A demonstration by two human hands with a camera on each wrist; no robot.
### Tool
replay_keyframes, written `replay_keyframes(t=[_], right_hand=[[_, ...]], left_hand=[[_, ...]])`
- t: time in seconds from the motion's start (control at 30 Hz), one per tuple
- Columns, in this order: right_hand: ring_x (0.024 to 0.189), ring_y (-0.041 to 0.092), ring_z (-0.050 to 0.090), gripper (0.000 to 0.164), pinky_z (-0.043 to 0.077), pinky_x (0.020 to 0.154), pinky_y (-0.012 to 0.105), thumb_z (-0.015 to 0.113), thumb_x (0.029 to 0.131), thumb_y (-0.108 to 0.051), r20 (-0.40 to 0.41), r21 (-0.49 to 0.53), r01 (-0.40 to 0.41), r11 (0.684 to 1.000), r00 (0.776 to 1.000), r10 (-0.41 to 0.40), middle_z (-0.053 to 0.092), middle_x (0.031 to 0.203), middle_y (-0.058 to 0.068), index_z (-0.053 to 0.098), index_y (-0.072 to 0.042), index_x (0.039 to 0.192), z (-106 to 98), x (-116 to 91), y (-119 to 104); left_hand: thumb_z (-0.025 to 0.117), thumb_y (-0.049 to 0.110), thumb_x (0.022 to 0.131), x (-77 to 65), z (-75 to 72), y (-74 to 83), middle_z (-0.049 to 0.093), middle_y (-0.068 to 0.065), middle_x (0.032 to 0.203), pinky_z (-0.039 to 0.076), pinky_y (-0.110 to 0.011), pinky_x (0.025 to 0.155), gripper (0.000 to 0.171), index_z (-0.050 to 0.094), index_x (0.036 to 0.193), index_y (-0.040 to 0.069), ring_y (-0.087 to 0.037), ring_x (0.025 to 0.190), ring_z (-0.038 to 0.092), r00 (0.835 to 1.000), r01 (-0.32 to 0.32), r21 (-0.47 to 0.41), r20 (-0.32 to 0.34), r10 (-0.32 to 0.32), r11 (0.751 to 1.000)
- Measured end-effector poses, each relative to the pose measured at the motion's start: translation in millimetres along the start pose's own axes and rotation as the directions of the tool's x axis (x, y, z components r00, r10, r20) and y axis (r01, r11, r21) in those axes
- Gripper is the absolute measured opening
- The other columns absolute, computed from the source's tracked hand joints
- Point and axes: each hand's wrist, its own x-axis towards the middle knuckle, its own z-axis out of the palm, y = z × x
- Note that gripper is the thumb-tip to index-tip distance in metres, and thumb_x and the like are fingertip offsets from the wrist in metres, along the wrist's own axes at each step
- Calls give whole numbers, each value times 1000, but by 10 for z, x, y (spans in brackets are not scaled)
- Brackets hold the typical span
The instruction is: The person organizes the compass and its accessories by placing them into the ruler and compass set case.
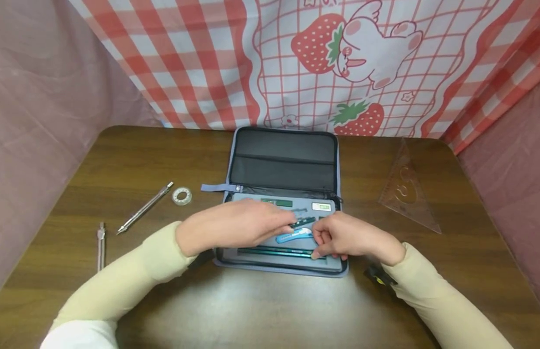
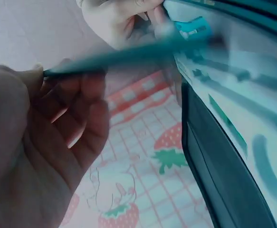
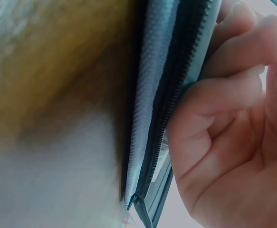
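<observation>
A zip case [image 1: 280, 271] lies unfolded on the table, with a grey insert of shaped slots. Over its middle, my left hand [image 1: 239, 223] pinches a slim dark green object [image 2: 124, 58] at one end; it is blurred and I cannot tell its kind. A light blue cutter-like tool [image 1: 294, 236] lies in the insert between my hands. My right hand [image 1: 346, 235] is at the case's right side, fingers curled, thumb by the end of green pencils [image 1: 274, 251] in the front slot. Whether it grips a pencil is hidden. A white-and-green eraser [image 1: 321, 207] sits behind it.
Left of the case lie a silver compass [image 1: 145, 208], another silver metal tool [image 1: 101, 247] and a small clear tape roll [image 1: 181, 196]. A transparent set square [image 1: 407, 194] is on the right. The case's black lid [image 1: 284, 155] stands against a checked, strawberry-print cloth [image 1: 195, 63].
</observation>
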Motion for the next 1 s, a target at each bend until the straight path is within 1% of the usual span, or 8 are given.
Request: replay_keyframes(t=[0.13,0.23,0.4,0.57,0.7,0.8,0.9,1.0], right_hand=[[38,9,49,28,44,52,27,68,78,-45,12,15,-6,1000,1000,6,49,47,-9,54,-22,68,-9,17,-3],[38,10,49,26,45,51,28,69,77,-45,12,43,-16,999,1000,15,50,49,-8,56,-23,70,0,30,-4],[39,10,50,26,46,51,27,68,77,-47,18,56,-6,998,1000,5,50,53,-6,57,-23,77,13,23,5],[38,9,49,30,46,50,27,68,77,-47,6,28,1,1000,1000,-1,50,52,-7,52,-21,73,-19,1,17],[37,7,49,31,46,53,26,68,77,-46,-10,-2,22,1000,1000,-22,47,48,-9,50,-21,71,-30,6,27],[38,6,49,31,47,56,25,68,78,-46,4,-7,48,999,999,-48,46,46,-9,49,-22,71,-28,12,36],[40,8,51,28,47,57,26,67,80,-43,52,38,59,998,997,-61,47,48,-8,50,-22,73,-47,6,55],[44,13,55,20,48,55,28,62,86,-35,117,140,51,989,991,-68,53,53,-5,53,-19,79,-80,-6,90]], left_hand=[[30,38,100,174,45,-4,48,11,79,38,-17,67,28,50,95,19,-3,71,44,995,-91,40,-37,93,995],[33,37,100,232,104,-9,49,9,80,38,-17,68,27,52,97,18,-4,73,45,992,-117,16,-50,118,993],[35,38,99,281,207,-34,50,9,80,40,-19,67,27,52,95,17,-4,73,47,992,-122,-20,10,122,992],[41,37,97,326,249,-68,49,10,74,38,-19,63,22,52,94,18,-5,67,45,993,-100,5,67,100,995],[44,39,96,340,295,-89,51,13,79,38,-19,65,22,56,97,20,-4,68,46,986,-93,24,140,88,995],[45,41,95,331,324,-97,51,13,79,38,-18,64,24,60,94,23,-3,67,45,979,-93,14,184,89,996],[48,43,93,313,343,-101,49,12,75,37,-17,61,25,63,87,24,-3,65,44,978,-100,24,185,94,995],[52,43,91,299,372,-102,49,13,74,38,-16,61,24,65,82,24,-1,65,45,977,-97,29,193,90,995]])
